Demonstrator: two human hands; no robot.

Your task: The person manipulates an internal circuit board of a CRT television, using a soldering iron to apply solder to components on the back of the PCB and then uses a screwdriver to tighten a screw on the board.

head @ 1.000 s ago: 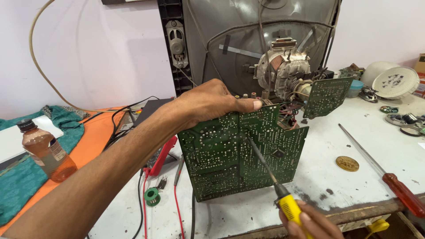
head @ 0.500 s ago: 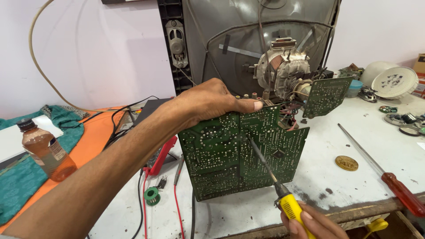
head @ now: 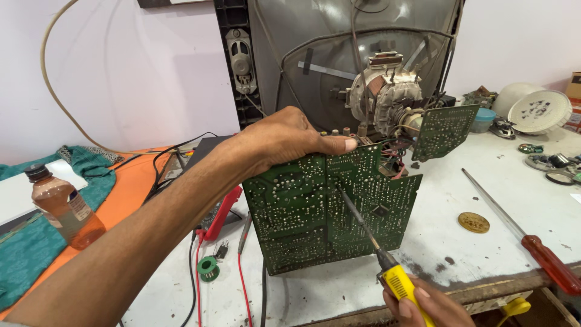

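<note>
Circuit board (head: 330, 212) stands upright on the bench (head: 460, 194), left hand (head: 284, 142) gripping its top edge; right hand (head: 423, 306) clasps a yellow-handled iron (head: 378, 254), tip on the solder side. Steady bracing matters.

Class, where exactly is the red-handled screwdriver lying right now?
In the head view, the red-handled screwdriver lies on the white workbench at far right, just right of the round brass disc and the green circuit board.
</note>
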